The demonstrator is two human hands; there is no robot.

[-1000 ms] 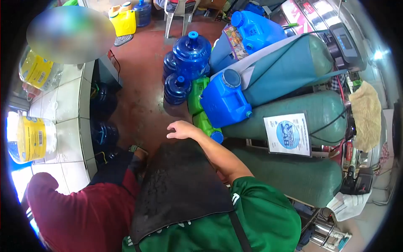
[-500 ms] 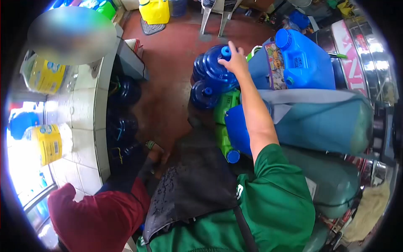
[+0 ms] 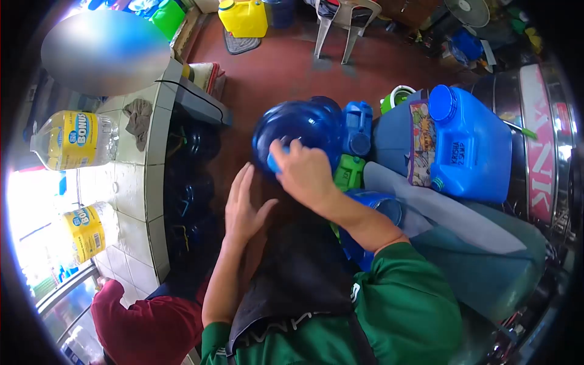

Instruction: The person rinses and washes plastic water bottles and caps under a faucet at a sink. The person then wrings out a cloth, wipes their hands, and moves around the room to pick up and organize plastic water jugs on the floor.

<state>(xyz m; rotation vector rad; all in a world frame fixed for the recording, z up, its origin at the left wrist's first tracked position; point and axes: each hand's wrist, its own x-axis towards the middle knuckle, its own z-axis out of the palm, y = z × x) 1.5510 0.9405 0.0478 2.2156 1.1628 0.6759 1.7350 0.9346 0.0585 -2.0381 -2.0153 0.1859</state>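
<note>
A large round blue water jug (image 3: 298, 125) is tilted so that its neck and light blue cap (image 3: 272, 163) point toward me. My right hand (image 3: 306, 176) is closed around the capped neck. Just below the jug, my left hand (image 3: 244, 208) is open with its fingers stretched out, apart from the neck. Right beside the big jug stands a smaller blue container (image 3: 357, 128) with a handle. A green container (image 3: 350, 172) sits under my right forearm.
At the left, a tiled counter (image 3: 131, 182) holds bottles with yellow labels (image 3: 79, 137); dark blue jugs (image 3: 194, 143) stand beneath it. A co-worker's maroon sleeve (image 3: 146, 322) is close on my left. Blue jerrycan (image 3: 474, 146) and steel tank (image 3: 538, 158) crowd the right.
My right hand has drawn the big jug nearer and tipped its neck toward me. My left hand has come into view in front of it. The co-worker's hand is no longer visible.
</note>
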